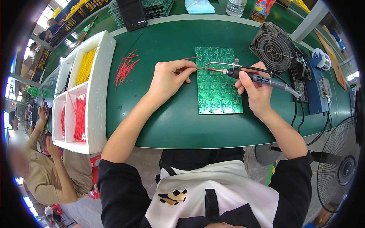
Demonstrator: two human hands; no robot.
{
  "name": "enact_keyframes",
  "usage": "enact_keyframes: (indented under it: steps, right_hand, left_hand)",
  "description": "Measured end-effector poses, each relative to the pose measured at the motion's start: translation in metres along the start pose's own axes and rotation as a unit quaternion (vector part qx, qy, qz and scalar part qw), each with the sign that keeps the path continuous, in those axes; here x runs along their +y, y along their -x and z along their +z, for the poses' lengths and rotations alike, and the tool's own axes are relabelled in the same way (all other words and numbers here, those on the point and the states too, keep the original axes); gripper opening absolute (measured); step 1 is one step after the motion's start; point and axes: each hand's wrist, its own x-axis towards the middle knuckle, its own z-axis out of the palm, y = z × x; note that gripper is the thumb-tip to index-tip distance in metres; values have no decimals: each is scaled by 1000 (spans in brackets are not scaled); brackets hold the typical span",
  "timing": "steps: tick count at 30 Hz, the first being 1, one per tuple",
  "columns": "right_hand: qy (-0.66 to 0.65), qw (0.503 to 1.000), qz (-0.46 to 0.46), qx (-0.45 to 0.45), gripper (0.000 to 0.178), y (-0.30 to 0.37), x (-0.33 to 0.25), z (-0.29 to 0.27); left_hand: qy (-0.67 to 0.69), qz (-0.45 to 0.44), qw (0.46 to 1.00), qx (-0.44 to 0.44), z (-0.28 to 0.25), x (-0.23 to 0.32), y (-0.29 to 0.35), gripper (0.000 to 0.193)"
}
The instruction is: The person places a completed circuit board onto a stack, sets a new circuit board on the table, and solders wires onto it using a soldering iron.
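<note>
A green circuit board panel (220, 93), divided into many small repeated boards, lies flat on the green tabletop in front of me. My left hand (171, 78) is pinched on a thin red wire (200, 68) at the panel's left edge. My right hand (256, 89) grips a soldering iron (262, 79) with a dark handle and a thin metal feed tube fixed above it. Its tip (213, 69) points left over the upper part of the panel, close to the wire end. Whether tip and wire touch is too small to tell. Another red wire (190, 58) reaches the panel's left edge.
A loose pile of red wires (126, 68) lies left of my hand. Beside it stands a white foam box (99, 95) with red and yellow wires. A square fan (273, 47) and a blue soldering unit (317, 83) with cables stand right. A co-worker (49, 171) sits left.
</note>
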Motion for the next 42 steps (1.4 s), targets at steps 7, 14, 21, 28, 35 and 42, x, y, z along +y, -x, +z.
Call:
enact_keyframes:
  steps: [7, 14, 21, 28, 35, 42]
  right_hand:
    - [14, 1000, 9, -12, 15, 1, -4, 0]
    - [29, 999, 14, -17, 16, 2, -6, -1]
    - [45, 999, 5, -26, 16, 2, -5, -3]
    - [-7, 1000, -17, 5, 15, 1, -2, -3]
    - [23, 997, -57, 37, 16, -6, -1, -3]
    - [33, 998, -44, 31, 16, -5, 0, -4]
  left_hand:
    - [-2, 18, 1000, 5, 0, -1, 0, 13]
    - [1, 10, 1000, 15, 1, 1, -1, 11]
    - [4, 13, 1000, 4, 1, -2, -1, 13]
    - [1, 27, 1000, 7, 1, -1, -2, 12]
    - [4, 23, 1000, 9, -1, 0, 0, 12]
    - [2, 25, 1000, 9, -1, -1, 0, 11]
